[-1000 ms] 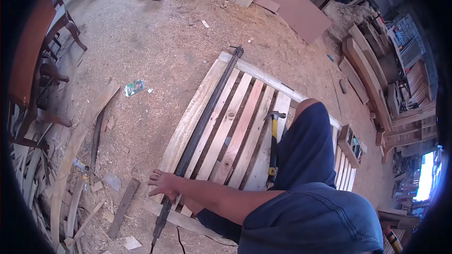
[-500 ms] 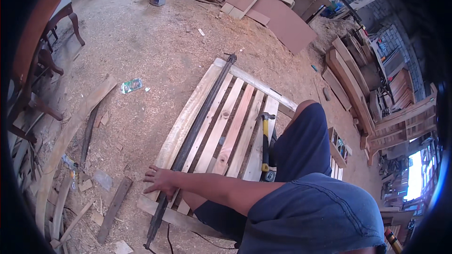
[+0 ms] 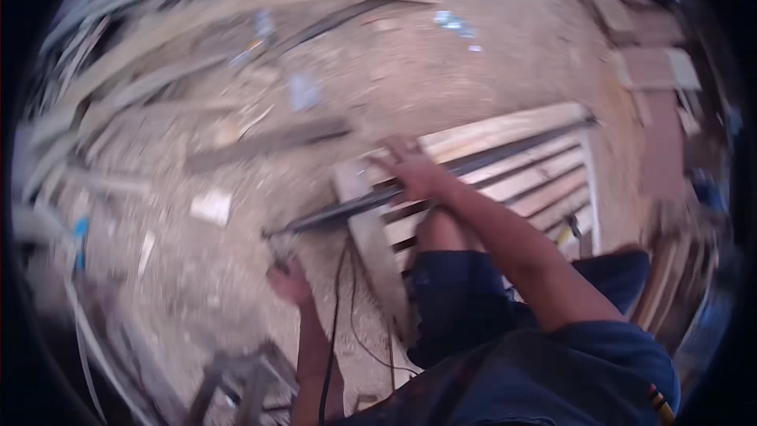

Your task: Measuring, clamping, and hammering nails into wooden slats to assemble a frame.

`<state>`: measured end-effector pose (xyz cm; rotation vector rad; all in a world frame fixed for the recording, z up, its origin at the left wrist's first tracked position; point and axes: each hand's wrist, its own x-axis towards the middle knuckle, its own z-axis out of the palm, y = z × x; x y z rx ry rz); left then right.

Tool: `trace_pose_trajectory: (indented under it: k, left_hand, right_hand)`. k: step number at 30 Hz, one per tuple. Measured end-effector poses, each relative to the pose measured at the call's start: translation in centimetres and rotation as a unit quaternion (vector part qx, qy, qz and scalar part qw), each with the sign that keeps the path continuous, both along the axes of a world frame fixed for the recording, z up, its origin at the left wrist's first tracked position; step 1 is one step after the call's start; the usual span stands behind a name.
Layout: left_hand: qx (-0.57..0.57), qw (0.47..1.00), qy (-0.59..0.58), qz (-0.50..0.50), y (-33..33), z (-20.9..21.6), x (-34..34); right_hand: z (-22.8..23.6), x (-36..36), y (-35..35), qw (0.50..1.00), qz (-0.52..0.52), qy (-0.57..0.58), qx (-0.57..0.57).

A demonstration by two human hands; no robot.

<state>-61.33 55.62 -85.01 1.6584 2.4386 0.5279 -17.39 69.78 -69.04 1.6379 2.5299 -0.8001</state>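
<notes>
A long dark bar clamp (image 3: 339, 213) lies across a slatted wooden frame (image 3: 505, 125), along its outer rail, with one end sticking out past the frame. My left hand (image 3: 290, 280) is closed at that protruding end, around what looks like the clamp's screw handle; motion blurs the fingers. Further up the bar, my right hand (image 3: 412, 172) rests on the clamp and the frame's corner, fingers spread. My bent knee is beside the slats under my right forearm. A hammer (image 3: 566, 233) with a yellow and black handle lies on the slats, partly hidden.
A dark plank (image 3: 268, 146) and a pale offcut (image 3: 211, 207) lie on the sawdust-covered floor. Long boards (image 3: 142, 79) are at the far left, stacked panels (image 3: 662, 126) at the right. A black cord (image 3: 337, 308) runs beside the frame near my left arm.
My view has swung to the left. My left hand has come into view at the clamp's end. My right hand still rests on the bar near the frame's corner.
</notes>
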Motion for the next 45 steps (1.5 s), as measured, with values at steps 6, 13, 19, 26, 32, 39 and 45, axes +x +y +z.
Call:
trace_pose_trajectory:
  k: [6,13,19,26,32,39,45]
  left_hand:
    - [0.149,0.982,-0.1,-0.054,-0.4,8.5,0.8]
    - [-0.126,0.92,-0.372,-0.02,9.9,12.1,-2.8]
    - [-0.169,0.907,-0.385,-0.014,19.0,9.8,3.4]
    - [-0.174,0.878,-0.446,-0.02,35.7,10.0,-5.5]
    - [-0.211,0.855,-0.445,0.159,36.2,3.5,9.2]
    - [-0.202,0.846,-0.448,0.206,36.0,5.3,10.1]
    - [-0.07,0.87,-0.449,0.192,35.6,5.8,3.6]
  right_hand:
    - [3.0,-2.2,-1.4,0.998,-0.007,-0.063,-0.025]
    - [3.4,-0.7,-1.0,0.999,-0.019,-0.013,-0.033]
    - [3.1,3.9,-2.0,0.998,-0.061,-0.014,-0.008]
    - [3.6,-0.8,-0.2,0.983,-0.107,0.144,0.022]
    - [-2.2,6.0,-0.1,0.992,-0.083,0.088,0.046]
    - [-1.3,6.8,-0.1,0.993,-0.071,0.085,0.039]
    - [0.5,3.4,-0.3,0.991,-0.045,0.115,0.054]
